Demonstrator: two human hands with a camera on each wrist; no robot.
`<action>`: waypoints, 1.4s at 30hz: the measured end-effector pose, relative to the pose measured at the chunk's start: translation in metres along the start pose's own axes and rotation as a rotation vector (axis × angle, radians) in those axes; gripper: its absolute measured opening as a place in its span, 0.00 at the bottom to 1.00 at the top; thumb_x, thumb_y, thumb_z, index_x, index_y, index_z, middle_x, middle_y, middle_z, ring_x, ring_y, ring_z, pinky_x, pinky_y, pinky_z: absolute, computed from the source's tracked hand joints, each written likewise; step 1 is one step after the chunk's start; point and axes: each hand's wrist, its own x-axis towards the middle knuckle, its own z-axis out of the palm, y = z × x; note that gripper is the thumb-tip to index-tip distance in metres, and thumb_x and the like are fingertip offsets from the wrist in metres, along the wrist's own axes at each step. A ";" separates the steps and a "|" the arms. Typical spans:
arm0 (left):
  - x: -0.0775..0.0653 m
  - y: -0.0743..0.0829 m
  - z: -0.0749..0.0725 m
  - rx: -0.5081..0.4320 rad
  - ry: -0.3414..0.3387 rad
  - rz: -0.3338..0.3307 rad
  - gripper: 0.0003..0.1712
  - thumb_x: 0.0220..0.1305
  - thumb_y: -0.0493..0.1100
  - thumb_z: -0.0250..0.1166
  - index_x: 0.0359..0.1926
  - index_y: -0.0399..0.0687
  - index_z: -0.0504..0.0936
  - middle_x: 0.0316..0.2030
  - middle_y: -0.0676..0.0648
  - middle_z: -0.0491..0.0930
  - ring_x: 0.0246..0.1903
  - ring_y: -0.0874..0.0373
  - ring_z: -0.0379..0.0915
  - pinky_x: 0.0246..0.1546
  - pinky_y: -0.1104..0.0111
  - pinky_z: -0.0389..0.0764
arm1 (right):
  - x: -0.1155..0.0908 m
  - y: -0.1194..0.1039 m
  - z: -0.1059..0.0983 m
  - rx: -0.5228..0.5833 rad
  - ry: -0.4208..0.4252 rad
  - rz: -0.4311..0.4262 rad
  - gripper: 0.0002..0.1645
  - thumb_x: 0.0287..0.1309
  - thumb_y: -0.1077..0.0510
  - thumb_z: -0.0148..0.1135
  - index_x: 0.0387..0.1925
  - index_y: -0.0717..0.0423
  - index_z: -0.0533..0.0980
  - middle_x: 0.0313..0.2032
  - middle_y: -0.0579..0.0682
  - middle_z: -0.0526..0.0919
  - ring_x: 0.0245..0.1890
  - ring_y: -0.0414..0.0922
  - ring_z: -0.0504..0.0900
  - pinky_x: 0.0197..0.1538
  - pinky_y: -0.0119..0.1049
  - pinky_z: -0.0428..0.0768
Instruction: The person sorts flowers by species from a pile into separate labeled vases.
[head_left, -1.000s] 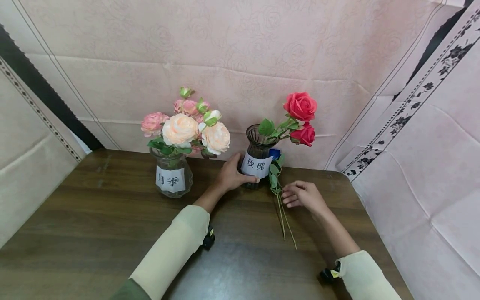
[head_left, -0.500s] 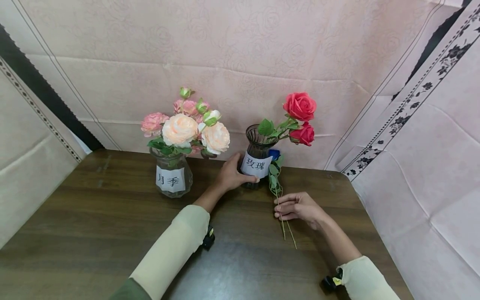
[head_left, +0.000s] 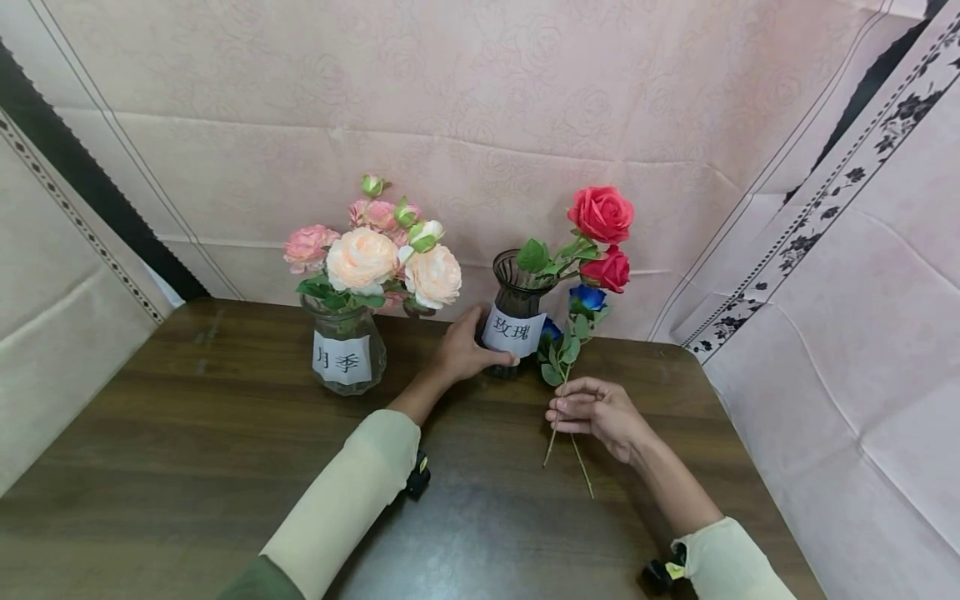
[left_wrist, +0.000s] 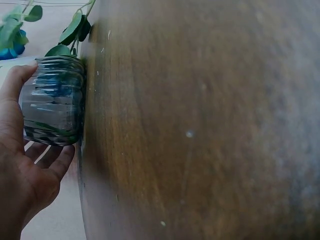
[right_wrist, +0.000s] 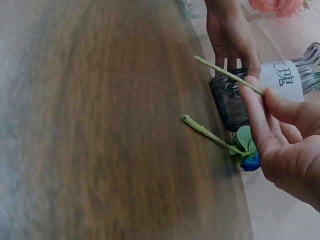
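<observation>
Two red roses (head_left: 600,213) lean to the right out of a dark ribbed glass vase (head_left: 512,367) with a white paper label (head_left: 513,331). My left hand (head_left: 467,346) grips the lower part of this vase, thumb across the front. Between the thumb and fingers of my right hand (head_left: 600,417) is the stem of a blue rose (head_left: 587,297), its bloom raised just below the red ones. A second blue rose (head_left: 551,330) lies on the table beside the vase; its stem (right_wrist: 205,131) shows under my right hand in the right wrist view.
A clear glass vase (head_left: 378,354) with a paper label stands to the left, full of pink and cream flowers (head_left: 362,260). Pale patterned cloth (head_left: 480,108) hangs behind the brown wooden table (head_left: 225,433) and along both sides.
My right hand has come down to the stems and taken hold of one blue rose. Its bloom has risen off the table and tilted right. The left hand stays on the vase.
</observation>
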 end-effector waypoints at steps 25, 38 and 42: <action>0.002 0.001 0.000 0.039 -0.004 0.048 0.52 0.53 0.52 0.91 0.75 0.50 0.75 0.64 0.43 0.86 0.63 0.43 0.85 0.67 0.46 0.86 | 0.019 -0.041 0.006 0.549 0.267 -0.446 0.14 0.80 0.74 0.59 0.41 0.59 0.85 0.38 0.54 0.94 0.45 0.53 0.98 0.55 0.48 0.95; 0.003 0.001 0.001 0.139 -0.027 0.016 0.65 0.52 0.55 0.91 0.86 0.49 0.66 0.72 0.41 0.80 0.69 0.41 0.80 0.73 0.44 0.82 | 0.028 -0.077 0.016 0.753 0.356 -0.582 0.07 0.79 0.69 0.63 0.39 0.63 0.82 0.39 0.59 0.94 0.43 0.53 0.98 0.54 0.45 0.95; 0.003 0.001 0.001 0.136 -0.030 0.021 0.66 0.53 0.55 0.91 0.87 0.49 0.65 0.73 0.41 0.80 0.70 0.41 0.80 0.73 0.45 0.81 | 0.030 -0.092 0.021 0.796 0.384 -0.606 0.08 0.79 0.67 0.62 0.38 0.63 0.81 0.38 0.58 0.95 0.39 0.51 0.98 0.52 0.45 0.95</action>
